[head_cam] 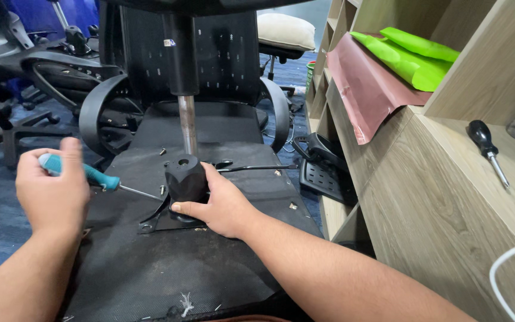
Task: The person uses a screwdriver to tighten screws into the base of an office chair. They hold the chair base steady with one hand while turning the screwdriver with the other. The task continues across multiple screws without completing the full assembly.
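Head view shows us bent over an upturned office chair seat [168,262], its black underside facing up so the fittings are easy to reach. Our right hand [222,206] is closed around the black mechanism housing [186,177] in the middle of the seat, thumb in front and fingers behind, which keeps the part steady on its metal plate [171,222]. Our left hand [52,191], to the left of the housing, is wrapped tightly around a teal-handled screwdriver [93,176]; the thin shaft points at the base of the housing, where a screw seems to stand. Loose screws lie on the seat around the housing. To the right of the housing, on a wooden shelf [448,197], rests a second screwdriver with a black handle [489,149].
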